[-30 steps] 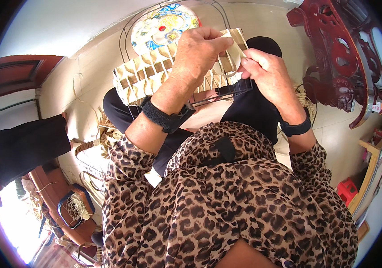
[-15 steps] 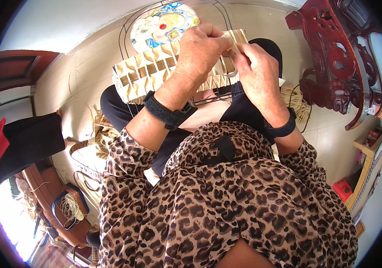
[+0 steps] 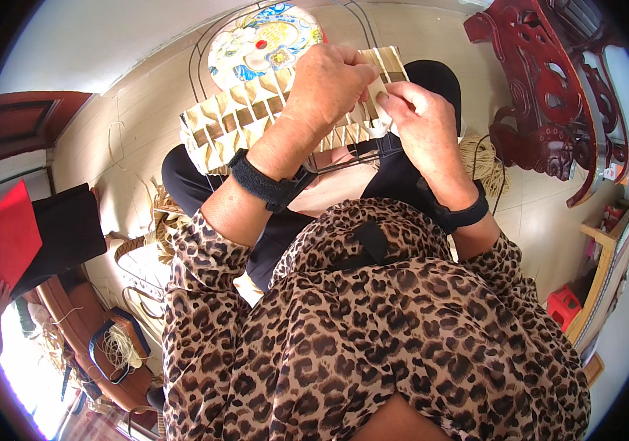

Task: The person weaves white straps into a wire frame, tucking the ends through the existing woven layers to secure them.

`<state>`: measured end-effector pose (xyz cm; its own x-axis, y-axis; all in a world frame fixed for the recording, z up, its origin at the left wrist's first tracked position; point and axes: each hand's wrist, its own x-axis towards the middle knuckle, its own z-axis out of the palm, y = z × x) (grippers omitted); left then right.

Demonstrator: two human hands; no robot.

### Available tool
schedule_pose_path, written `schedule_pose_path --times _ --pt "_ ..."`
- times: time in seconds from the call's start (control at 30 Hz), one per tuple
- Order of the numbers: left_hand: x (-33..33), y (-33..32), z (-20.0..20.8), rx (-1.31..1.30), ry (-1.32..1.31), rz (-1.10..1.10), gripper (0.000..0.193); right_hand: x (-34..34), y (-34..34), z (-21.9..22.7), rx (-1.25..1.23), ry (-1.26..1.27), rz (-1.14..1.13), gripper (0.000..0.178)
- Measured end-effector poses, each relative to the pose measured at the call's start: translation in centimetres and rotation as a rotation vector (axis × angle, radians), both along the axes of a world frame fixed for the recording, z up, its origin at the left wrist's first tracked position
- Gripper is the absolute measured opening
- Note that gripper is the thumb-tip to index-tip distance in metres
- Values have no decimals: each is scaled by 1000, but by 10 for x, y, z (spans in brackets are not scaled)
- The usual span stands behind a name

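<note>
Now woven panel (image 3: 237,121) under left hand (image 3: 327,82) (gripped).

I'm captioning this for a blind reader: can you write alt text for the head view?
Seen from above, a person's left hand and right hand grip a woven straw panel held over the lap, with leopard-print sleeves, black wristbands and a carved red wooden chair to the right.
</note>
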<state>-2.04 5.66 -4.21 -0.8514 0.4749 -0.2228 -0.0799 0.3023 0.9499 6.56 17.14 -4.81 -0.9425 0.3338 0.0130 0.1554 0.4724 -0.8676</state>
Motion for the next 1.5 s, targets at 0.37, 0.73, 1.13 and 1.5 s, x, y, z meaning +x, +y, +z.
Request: schedule_pose_path --times 0.37,0.73,1.13,1.5 --pt "6 -27 3 -34 132 227 16 6 6 -10 -110 -83 -33 21" --pt "17 -34 -6 -181 642 -215 13 8 5 -10 -92 -108 -26 24" --pt "68 -31 -12 -106 389 49 4 -1 -1 -10 -102 155 -87 20" --pt "73 -38 2 196 -300 184 17 4 2 -11 -180 -5 -78 18"
